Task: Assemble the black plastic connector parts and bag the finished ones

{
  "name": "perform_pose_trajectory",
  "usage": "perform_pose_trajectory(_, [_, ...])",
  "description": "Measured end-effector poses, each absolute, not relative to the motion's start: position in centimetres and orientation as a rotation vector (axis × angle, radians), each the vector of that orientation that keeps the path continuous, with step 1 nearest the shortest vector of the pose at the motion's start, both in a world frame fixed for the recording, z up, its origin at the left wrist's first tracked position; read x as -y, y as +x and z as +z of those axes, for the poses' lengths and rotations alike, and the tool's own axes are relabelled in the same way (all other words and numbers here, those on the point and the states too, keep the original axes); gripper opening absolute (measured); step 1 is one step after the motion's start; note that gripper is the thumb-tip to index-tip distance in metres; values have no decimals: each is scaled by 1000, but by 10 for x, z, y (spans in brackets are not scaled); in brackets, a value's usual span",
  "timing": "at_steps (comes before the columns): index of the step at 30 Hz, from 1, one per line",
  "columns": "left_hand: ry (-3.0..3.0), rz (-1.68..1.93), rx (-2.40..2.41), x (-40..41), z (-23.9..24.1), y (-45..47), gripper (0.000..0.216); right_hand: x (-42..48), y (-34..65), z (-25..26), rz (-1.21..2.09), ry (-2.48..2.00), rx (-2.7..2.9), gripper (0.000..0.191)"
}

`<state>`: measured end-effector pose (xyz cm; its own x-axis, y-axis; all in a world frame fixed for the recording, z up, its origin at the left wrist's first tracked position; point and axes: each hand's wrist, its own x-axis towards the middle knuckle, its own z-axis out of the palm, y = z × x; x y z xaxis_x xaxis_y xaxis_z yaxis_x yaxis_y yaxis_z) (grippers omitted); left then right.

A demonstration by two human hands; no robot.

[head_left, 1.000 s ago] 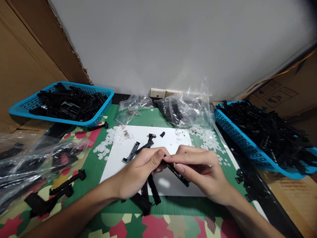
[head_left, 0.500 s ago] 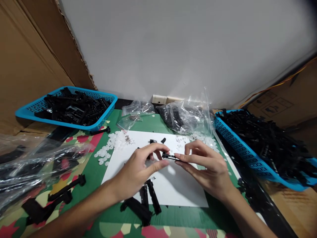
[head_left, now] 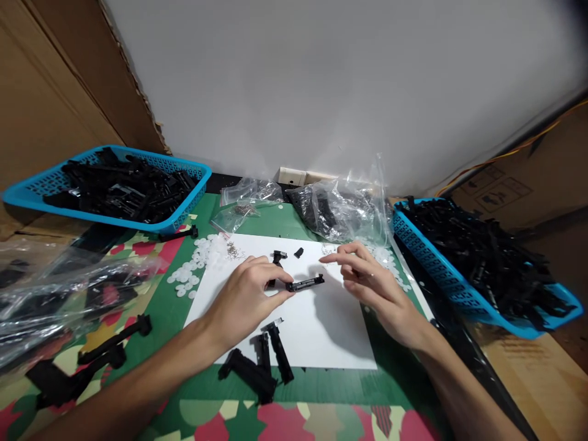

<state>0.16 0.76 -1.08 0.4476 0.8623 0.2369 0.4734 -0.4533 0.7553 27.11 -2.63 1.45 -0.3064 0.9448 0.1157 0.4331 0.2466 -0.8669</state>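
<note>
My left hand pinches one end of a slim black plastic bar and holds it level just above a white sheet. My right hand hovers to the right of the bar with its fingers loosely spread, the forefinger pointing left over tiny metal springs. It holds nothing. Small black pieces lie on the sheet beyond the bar. More black bars lie at the sheet's near edge.
A blue basket of black parts stands at the back left, another blue basket at the right. Clear bags lie at the back, a crumpled one at the left. White discs scatter beside the sheet. Cardboard walls flank both sides.
Both hands held the black bar together; my right hand has let go and drawn back to the right and away. My left hand alone now holds the bar, farther out over the sheet.
</note>
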Motion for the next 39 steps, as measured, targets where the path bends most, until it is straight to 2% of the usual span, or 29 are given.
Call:
perform_pose_trajectory(5, [2107,809,-1099,-9,-11,2,13,27,258,13,1290,-997,1466,44])
perform_pose_trajectory(8, [2155,792,-1073,-9,-10,3,15,28,254,13,1334,-983,1577,45])
perform_pose_trajectory(17, [2190,758,-1100,-8,-11,2,10,34,252,22,1086,-1367,2214,50])
perform_pose_trajectory(23, [2277,724,-1061,-7,-13,4,10,33,241,19,1019,-1333,2367,25])
perform_pose_trajectory(28, [2321,731,-1024,-7,-16,2,15,39,238,20,1122,-1185,2125,23])
perform_pose_trajectory(32, [2425,728,-966,-6,-16,2,13,36,233,11,981,-1169,1758,27])
perform_pose_trajectory(39, [2662,729,-909,-4,-13,3,12,23,218,-3,905,-1279,1818,33])
